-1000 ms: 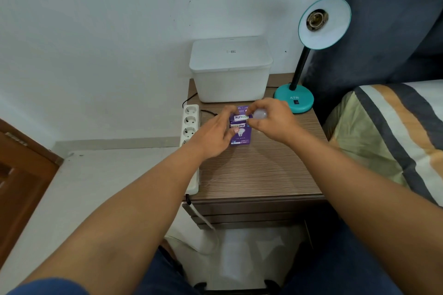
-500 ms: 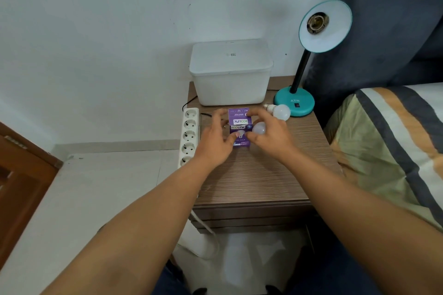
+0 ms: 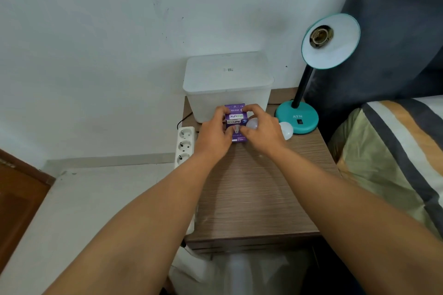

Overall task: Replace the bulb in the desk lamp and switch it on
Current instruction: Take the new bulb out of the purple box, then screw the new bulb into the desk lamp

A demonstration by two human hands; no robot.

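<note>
Two bulbs (image 3: 252, 124) (image 3: 286, 130), one lamp (image 3: 311, 74), one box (image 3: 236, 122).

Purple box (image 3: 235, 122) with white and black label bands, between left hand (image 3: 214, 135) and right hand (image 3: 262, 133). White bulb (image 3: 252, 124) against right hand; second white bulb (image 3: 287, 130) just right of it. Teal lamp base (image 3: 297, 117), black stem, teal-rimmed white shade (image 3: 330, 42). Translucent white bin (image 3: 227, 84) beyond hands. Brown streaked woodgrain worktop (image 3: 259, 187). White power strip (image 3: 184, 145) left of left hand. Bedding (image 3: 393, 148) striped grey, orange, white, olive.
</note>
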